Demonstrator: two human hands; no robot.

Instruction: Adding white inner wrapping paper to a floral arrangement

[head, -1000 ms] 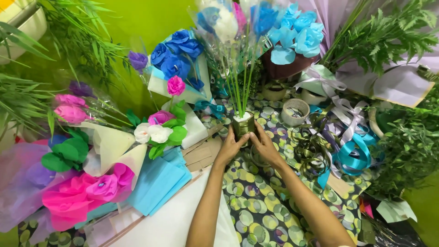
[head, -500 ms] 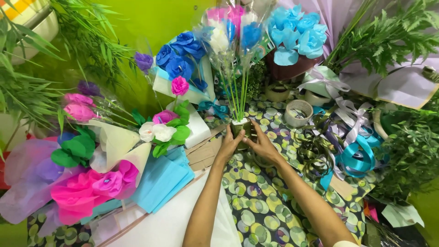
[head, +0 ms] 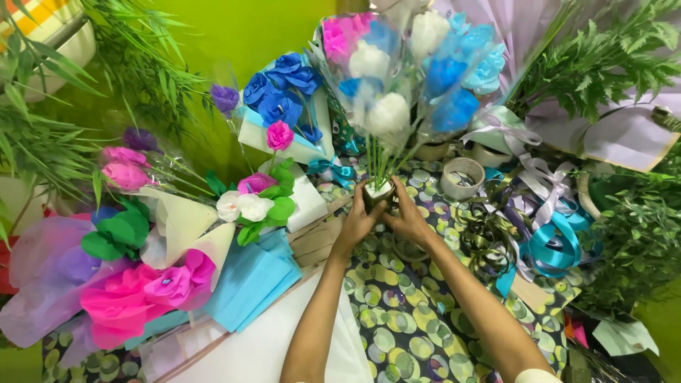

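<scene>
A bunch of paper flowers in white, blue and pink, each wrapped in clear film, stands upright on green stems. My left hand and my right hand both clasp the small base where the stems meet, fingers wrapped around it from either side. The base rests on a sheet of dark wrapping paper with green circles.
A tape roll and tangled white and teal ribbons lie to the right. Blue paper roses, pink and white paper flowers, blue sheets and pink paper crowd the left. Green foliage borders both sides.
The view has tilted up a little and closer; both hands have stayed clasped on the base of the bunch, which stands slightly more upright.
</scene>
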